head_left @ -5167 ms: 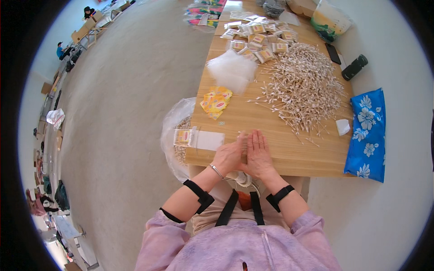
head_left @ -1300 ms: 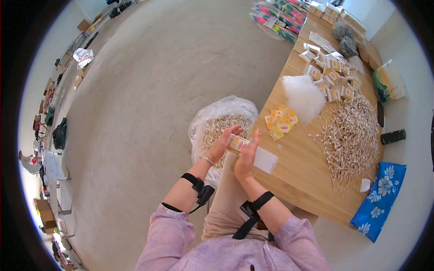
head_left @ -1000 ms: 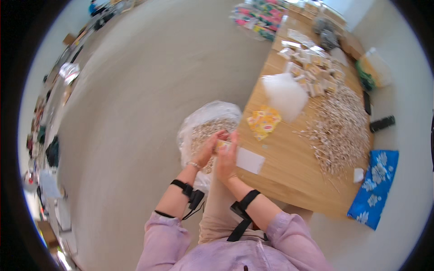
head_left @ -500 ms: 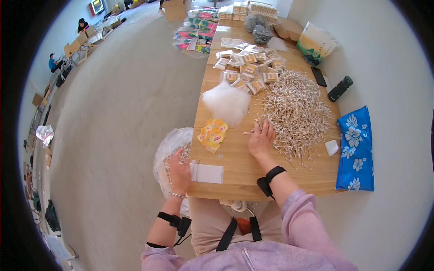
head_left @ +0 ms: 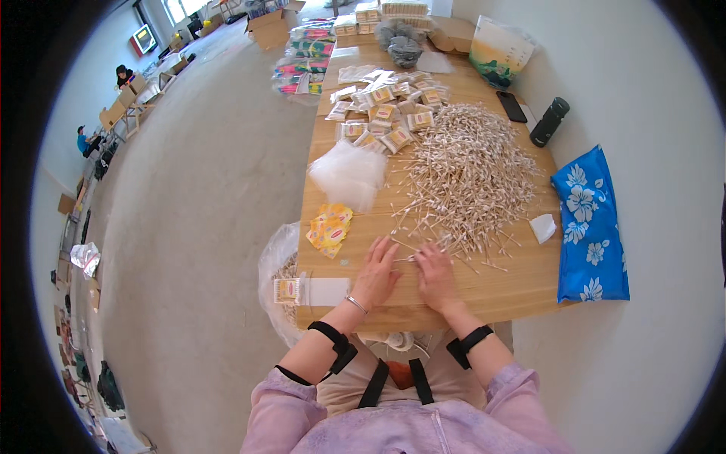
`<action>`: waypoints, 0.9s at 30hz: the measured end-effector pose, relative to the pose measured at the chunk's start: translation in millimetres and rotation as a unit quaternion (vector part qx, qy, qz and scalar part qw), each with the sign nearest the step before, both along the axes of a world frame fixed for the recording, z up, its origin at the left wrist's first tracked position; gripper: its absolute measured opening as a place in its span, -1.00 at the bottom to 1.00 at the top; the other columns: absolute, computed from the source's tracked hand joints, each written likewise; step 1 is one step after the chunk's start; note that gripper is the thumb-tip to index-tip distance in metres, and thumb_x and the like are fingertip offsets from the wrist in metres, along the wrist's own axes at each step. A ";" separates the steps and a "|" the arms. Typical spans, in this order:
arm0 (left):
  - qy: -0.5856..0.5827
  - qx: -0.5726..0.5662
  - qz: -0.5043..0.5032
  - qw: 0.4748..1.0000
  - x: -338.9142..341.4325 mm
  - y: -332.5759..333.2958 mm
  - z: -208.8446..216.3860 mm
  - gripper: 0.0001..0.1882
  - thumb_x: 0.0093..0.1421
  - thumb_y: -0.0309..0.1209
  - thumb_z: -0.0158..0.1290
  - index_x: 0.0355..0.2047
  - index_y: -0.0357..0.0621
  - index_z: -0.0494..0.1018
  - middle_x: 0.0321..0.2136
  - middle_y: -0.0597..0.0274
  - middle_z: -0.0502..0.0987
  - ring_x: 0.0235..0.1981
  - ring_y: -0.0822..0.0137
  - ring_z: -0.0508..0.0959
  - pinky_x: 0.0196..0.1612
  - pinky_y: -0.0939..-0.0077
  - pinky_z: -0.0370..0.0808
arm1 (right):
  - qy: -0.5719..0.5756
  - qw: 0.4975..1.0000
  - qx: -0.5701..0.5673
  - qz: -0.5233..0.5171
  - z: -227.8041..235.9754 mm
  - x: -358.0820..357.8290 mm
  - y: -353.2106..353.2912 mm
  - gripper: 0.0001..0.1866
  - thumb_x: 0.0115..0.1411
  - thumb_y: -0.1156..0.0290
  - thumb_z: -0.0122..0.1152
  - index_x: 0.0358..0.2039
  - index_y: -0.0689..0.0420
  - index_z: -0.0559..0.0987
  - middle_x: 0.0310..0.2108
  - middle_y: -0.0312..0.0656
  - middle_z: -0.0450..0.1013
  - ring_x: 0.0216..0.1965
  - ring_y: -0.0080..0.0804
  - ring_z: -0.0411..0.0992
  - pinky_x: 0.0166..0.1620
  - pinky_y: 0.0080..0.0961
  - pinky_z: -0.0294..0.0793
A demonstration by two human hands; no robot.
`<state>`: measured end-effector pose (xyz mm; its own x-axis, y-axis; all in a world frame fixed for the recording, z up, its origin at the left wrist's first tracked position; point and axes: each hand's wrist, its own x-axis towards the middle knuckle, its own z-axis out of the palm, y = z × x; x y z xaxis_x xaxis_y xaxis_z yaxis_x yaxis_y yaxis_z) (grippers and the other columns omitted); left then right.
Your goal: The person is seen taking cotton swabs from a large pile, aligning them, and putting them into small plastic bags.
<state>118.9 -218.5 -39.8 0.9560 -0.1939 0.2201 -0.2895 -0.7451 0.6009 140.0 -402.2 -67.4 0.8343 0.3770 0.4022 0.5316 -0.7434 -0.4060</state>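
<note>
With grip partly open and loosely curled in left hand and right hand, set palm-down at a few loose cotton swabs on the wooden surface. Cannot tell if holding any or merely touching. With a swab heap just beyond the right hand, yellow cards farther left, translucent bags beyond those, and a filled packet at the left edge, beside a white card.
</note>
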 end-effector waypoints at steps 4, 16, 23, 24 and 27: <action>-0.011 -0.012 0.035 0.999 16.9 -3.3 -1.8 -0.33 -0.04 -0.54 0.16 0.13 -0.22 0.23 0.19 -0.11 0.15 0.26 -0.07 0.10 0.27 0.22 0.15 | 0.013 0.995 0.077 -0.068 -0.3 15.8 -28.9 -0.61 0.03 0.44 0.11 -0.08 0.21 0.44 0.07 -0.04 0.30 0.20 -0.04 0.15 0.27 -0.07 0.04; 0.020 0.027 0.146 0.989 93.1 -20.2 -2.3 -0.68 0.05 -0.42 0.12 -0.15 -0.16 0.45 -0.16 0.03 0.45 -0.05 0.03 0.38 0.00 0.24 0.35 | -0.019 0.997 -0.014 -0.078 18.1 -1.7 -20.4 -0.63 0.10 0.25 0.13 -0.05 -0.06 0.54 0.07 -0.09 0.30 0.20 -0.06 0.13 0.26 -0.05 0.03; 0.019 -0.062 0.150 0.986 86.3 6.9 -8.0 -0.81 0.07 -0.42 0.11 -0.28 -0.14 0.52 -0.35 0.04 0.51 -0.23 0.04 0.48 -0.15 0.24 0.42 | -0.026 0.996 -0.020 -0.083 19.1 1.4 -16.8 -0.65 0.06 0.19 0.18 -0.10 -0.15 0.58 0.08 -0.15 0.30 0.20 -0.08 0.11 0.28 -0.08 -0.02; 0.019 -0.054 0.143 0.988 79.8 13.6 -10.2 -0.85 0.08 -0.42 0.10 -0.32 -0.14 0.53 -0.38 0.05 0.51 -0.26 0.05 0.49 -0.19 0.22 0.42 | -0.028 0.996 -0.012 -0.089 17.1 2.9 -16.4 -0.67 0.07 0.19 0.18 -0.11 -0.14 0.58 0.08 -0.16 0.31 0.20 -0.09 0.11 0.27 -0.08 -0.01; 0.019 -0.069 0.117 0.991 51.3 22.8 -15.6 -0.88 0.09 -0.42 0.09 -0.37 -0.15 0.56 -0.45 0.07 0.51 -0.31 0.06 0.50 -0.23 0.22 0.43 | -0.028 0.995 0.003 -0.100 10.6 6.4 -19.0 -0.70 0.08 0.19 0.18 -0.14 -0.12 0.59 0.07 -0.17 0.32 0.20 -0.10 0.11 0.26 -0.08 0.00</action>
